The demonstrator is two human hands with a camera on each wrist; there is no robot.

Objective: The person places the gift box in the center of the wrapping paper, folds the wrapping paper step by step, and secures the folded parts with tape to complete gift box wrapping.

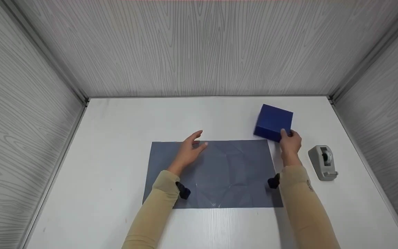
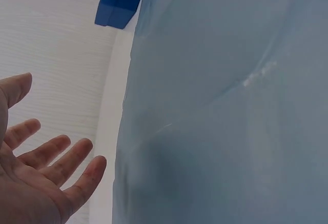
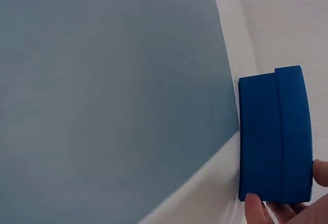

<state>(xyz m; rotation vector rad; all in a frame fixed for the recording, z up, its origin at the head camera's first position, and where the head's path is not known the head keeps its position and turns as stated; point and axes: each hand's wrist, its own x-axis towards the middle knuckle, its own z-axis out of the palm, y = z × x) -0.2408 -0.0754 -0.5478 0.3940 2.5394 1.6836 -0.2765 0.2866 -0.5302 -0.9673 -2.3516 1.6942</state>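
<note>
A blue lidded box (image 1: 274,119) stands at the back right of the table, by the far right corner of a grey-blue sheet (image 1: 233,169). My right hand (image 1: 290,142) grips the box at its near right corner, thumb on one side and fingers on the other; the right wrist view shows the box (image 3: 274,137) and its lid seam. Over the sheet's far left part hovers my left hand (image 1: 189,152), its fingers spread and holding nothing. In the left wrist view that hand (image 2: 38,178) appears beside the sheet's edge, apart from the box (image 2: 122,3).
A grey tape dispenser (image 1: 323,162) with a roll of tape stands to the right of my right forearm. Creases run across the sheet, which lies flat on the white table (image 1: 98,166). Wood-grain panels (image 1: 199,48) wall in the back and both sides.
</note>
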